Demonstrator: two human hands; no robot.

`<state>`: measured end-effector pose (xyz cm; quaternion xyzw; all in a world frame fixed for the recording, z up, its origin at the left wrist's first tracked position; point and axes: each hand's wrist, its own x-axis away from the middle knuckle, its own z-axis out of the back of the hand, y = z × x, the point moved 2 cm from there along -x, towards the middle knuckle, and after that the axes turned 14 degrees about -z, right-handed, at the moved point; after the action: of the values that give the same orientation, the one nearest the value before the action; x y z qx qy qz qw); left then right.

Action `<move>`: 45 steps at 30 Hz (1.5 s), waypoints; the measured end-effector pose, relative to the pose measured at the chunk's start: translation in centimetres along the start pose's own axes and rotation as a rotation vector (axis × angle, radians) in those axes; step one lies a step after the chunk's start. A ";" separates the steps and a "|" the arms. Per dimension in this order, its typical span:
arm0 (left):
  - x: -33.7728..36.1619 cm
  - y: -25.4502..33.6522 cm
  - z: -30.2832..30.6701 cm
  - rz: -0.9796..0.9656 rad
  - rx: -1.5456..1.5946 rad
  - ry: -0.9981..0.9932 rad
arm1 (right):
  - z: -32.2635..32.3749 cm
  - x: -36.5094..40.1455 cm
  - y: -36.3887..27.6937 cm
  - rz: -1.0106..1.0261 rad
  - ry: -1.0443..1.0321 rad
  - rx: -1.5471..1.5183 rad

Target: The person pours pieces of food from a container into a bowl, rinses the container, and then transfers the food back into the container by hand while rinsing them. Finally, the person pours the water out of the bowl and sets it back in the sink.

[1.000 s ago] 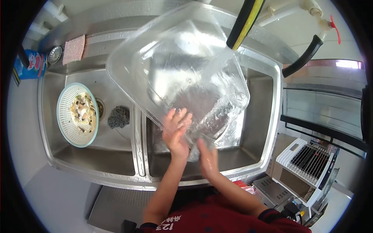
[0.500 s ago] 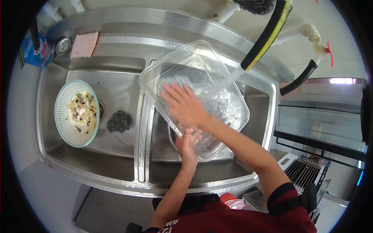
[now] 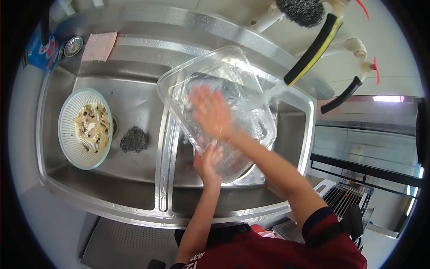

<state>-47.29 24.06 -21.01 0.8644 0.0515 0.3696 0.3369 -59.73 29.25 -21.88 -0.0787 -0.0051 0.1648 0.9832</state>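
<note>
Head view: my right hand (image 3: 210,112) is lying flat, fingers spread, inside the clear container (image 3: 244,74), and my left hand (image 3: 207,162) is gripping its near rim. I am holding it tilted over the right basin (image 3: 293,134), under water (image 3: 268,94) running from the hose (image 3: 313,47). A colander (image 3: 66,134) is sitting in the left basin (image 3: 134,103).

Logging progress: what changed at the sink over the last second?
The clear tub came down from its raised tilt, under the running water. The right hand left its edge and now lies flat inside; the left hand still grips the near edge. Strainer, steel wool and sponge stayed put.
</note>
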 end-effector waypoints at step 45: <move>-3.0 0.7 -0.5 -0.061 -0.302 -0.087 | 15.1 14.0 5.2 -0.660 0.193 -0.617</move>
<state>-49.90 22.79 -22.13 0.8173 0.0071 0.3249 0.4759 -48.73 40.98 -7.97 -0.3767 0.0129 -0.1743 0.9097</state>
